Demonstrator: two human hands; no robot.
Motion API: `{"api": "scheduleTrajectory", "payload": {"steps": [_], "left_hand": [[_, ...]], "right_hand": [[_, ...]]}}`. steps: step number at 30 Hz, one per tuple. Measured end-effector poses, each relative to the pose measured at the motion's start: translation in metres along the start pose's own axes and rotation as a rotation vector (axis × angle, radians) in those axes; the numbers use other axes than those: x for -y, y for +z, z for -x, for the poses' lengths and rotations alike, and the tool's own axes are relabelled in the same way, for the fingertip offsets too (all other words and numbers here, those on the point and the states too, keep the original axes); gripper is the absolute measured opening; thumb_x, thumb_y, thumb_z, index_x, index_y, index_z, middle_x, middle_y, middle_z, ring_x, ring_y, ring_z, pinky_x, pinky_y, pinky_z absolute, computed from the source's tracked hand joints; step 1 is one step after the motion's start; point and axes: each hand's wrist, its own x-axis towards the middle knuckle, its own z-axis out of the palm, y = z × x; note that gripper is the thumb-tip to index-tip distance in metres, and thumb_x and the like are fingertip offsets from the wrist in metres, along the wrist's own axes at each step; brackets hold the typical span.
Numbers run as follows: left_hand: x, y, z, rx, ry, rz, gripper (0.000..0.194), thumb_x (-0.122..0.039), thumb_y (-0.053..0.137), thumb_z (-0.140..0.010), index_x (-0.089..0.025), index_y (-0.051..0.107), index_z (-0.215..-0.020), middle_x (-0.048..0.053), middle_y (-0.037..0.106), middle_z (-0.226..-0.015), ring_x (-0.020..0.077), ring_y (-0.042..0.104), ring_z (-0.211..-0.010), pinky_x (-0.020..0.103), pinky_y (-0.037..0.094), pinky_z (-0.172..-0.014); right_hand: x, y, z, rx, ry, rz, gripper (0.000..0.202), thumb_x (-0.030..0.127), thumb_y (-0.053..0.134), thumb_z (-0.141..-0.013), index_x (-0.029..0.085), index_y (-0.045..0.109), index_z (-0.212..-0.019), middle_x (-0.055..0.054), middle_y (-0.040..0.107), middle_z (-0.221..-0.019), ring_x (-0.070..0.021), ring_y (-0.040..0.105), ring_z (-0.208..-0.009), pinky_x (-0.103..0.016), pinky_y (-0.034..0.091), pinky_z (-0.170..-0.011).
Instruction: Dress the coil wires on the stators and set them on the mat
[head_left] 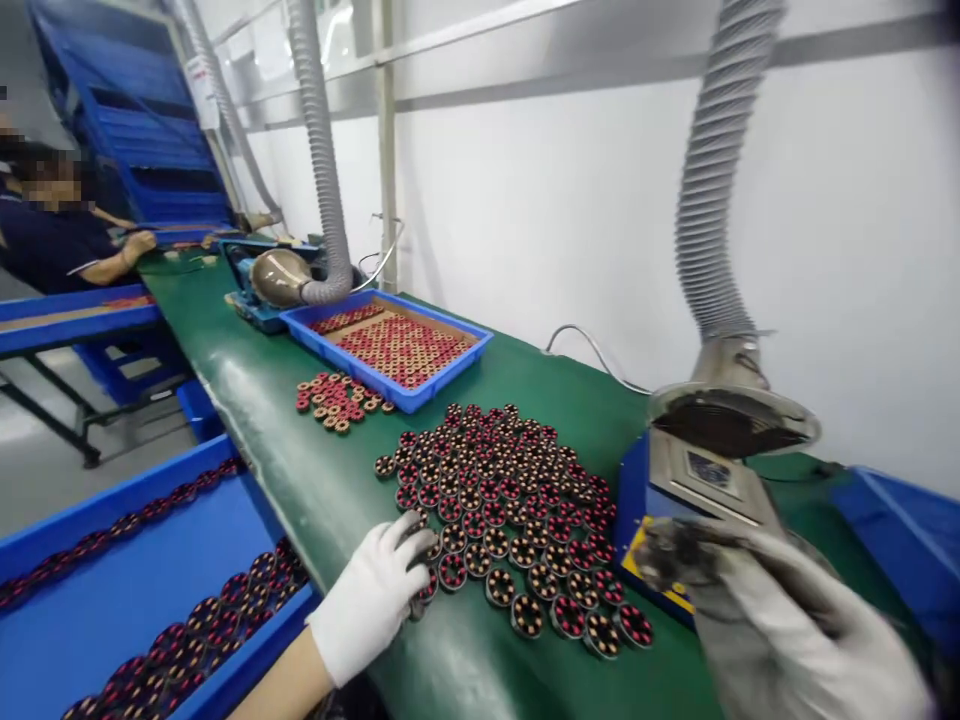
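My left hand (377, 590), in a white glove with dark fingertips, reaches the near left edge of a spread of small round motor stators (495, 490). These are dark rings with red or tan segments. Its fingers curl around one stator (424, 590) at that edge. My right hand (780, 610), gloved and smeared by motion, is at the lower right in front of a blue and grey bench machine (705, 490). Its dirty fingertips are drawn together by the machine's yellow edge; what they hold, if anything, is too blurred to make out.
A blue tray (409, 398) of red and tan rings stands farther back, loose rings (337, 400) beside it. Another blue tray (150, 500) with rows of stators lies lower left. A ribbed duct (720, 200) ends in a hood above the machine. A co-worker (60, 230) sits far left.
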Motion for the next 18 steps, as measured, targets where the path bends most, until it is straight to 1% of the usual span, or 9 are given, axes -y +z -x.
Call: {"api": "scheduleTrajectory", "payload": {"steps": [2, 5, 8, 11, 12, 13, 15, 17, 18], "left_hand": [[-0.014, -0.013, -0.016, -0.117, 0.074, 0.005, 0.022, -0.006, 0.063, -0.071, -0.019, 0.049, -0.084, 0.004, 0.048, -0.125, 0.0322, 0.029, -0.124, 0.05, 0.034, -0.093], [-0.047, -0.042, -0.056, -0.436, 0.28, 0.007, 0.018, -0.007, 0.047, -0.078, -0.018, 0.049, -0.093, 0.008, 0.048, -0.121, 0.0344, 0.028, -0.122, 0.052, 0.035, -0.089], [-0.086, -0.067, -0.099, -0.67, 0.467, -0.025, 0.023, -0.008, 0.038, -0.079, -0.017, 0.051, -0.096, 0.008, 0.046, -0.12, 0.035, 0.03, -0.12, 0.05, 0.034, -0.086], [-0.116, -0.076, -0.132, -0.807, 0.525, 0.036, 0.023, -0.012, 0.044, -0.083, -0.017, 0.05, -0.104, 0.009, 0.042, -0.125, 0.0327, 0.033, -0.119, 0.047, 0.034, -0.089], [-0.124, -0.075, -0.14, -0.824, 0.501, 0.113, 0.03, -0.019, 0.049, -0.084, -0.016, 0.047, -0.113, 0.012, 0.039, -0.128, 0.0323, 0.034, -0.119, 0.047, 0.035, -0.091], [-0.129, -0.074, -0.147, -0.795, 0.467, 0.22, 0.042, -0.026, 0.053, -0.083, -0.014, 0.041, -0.122, 0.014, 0.037, -0.13, 0.0316, 0.036, -0.119, 0.047, 0.036, -0.093], [-0.135, -0.069, -0.158, -0.632, 0.431, 0.464, 0.055, -0.038, 0.057, -0.082, -0.017, 0.035, -0.128, 0.013, 0.04, -0.128, 0.0273, 0.042, -0.115, 0.043, 0.04, -0.094], [-0.137, -0.065, -0.164, -0.486, 0.48, 0.632, 0.041, -0.039, 0.054, -0.085, -0.023, 0.043, -0.121, 0.008, 0.047, -0.123, 0.0222, 0.048, -0.11, 0.037, 0.043, -0.092], [-0.136, -0.064, -0.166, -0.484, 0.526, 0.654, 0.032, -0.038, 0.053, -0.087, -0.024, 0.047, -0.116, 0.006, 0.05, -0.119, 0.0208, 0.049, -0.108, 0.036, 0.044, -0.092]], "right_hand": [[0.009, 0.016, -0.006, 0.016, 0.02, 0.161, 0.02, 0.039, 0.072, -0.067, 0.023, 0.072, -0.079, -0.005, 0.073, -0.08, -0.0195, 0.067, -0.071, -0.027, 0.054, -0.066], [0.011, 0.032, -0.013, 0.088, 0.071, 0.193, 0.024, 0.041, 0.067, -0.072, 0.021, 0.07, -0.085, -0.005, 0.071, -0.088, -0.0205, 0.064, -0.085, -0.03, 0.049, -0.079], [0.009, 0.035, -0.015, 0.214, 0.158, -0.189, 0.023, 0.039, 0.062, -0.078, 0.024, 0.066, -0.095, -0.003, 0.069, -0.096, -0.0189, 0.062, -0.087, -0.032, 0.048, -0.081], [0.014, 0.027, -0.014, 0.15, 0.122, -0.52, 0.024, 0.038, 0.07, -0.071, 0.027, 0.066, -0.091, -0.001, 0.069, -0.095, -0.0171, 0.063, -0.083, -0.031, 0.048, -0.08], [0.016, 0.023, -0.015, 0.114, 0.091, -0.563, 0.026, 0.038, 0.074, -0.066, 0.026, 0.067, -0.089, -0.001, 0.069, -0.094, -0.0173, 0.063, -0.083, -0.031, 0.047, -0.082], [0.018, 0.018, -0.015, 0.085, 0.068, -0.584, 0.028, 0.037, 0.076, -0.063, 0.025, 0.068, -0.087, -0.002, 0.07, -0.093, -0.0176, 0.063, -0.085, -0.031, 0.046, -0.084], [0.02, 0.01, -0.016, 0.052, 0.047, -0.613, 0.026, 0.036, 0.079, -0.06, 0.023, 0.069, -0.081, -0.002, 0.07, -0.087, -0.0172, 0.063, -0.083, -0.03, 0.046, -0.085], [0.018, 0.006, -0.018, 0.033, 0.049, -0.636, 0.021, 0.034, 0.079, -0.061, 0.023, 0.069, -0.075, 0.0, 0.069, -0.079, -0.016, 0.063, -0.078, -0.029, 0.048, -0.082], [0.017, 0.004, -0.019, 0.022, 0.048, -0.64, 0.018, 0.034, 0.078, -0.062, 0.024, 0.069, -0.075, 0.001, 0.069, -0.078, -0.0153, 0.063, -0.077, -0.028, 0.048, -0.081]]}}
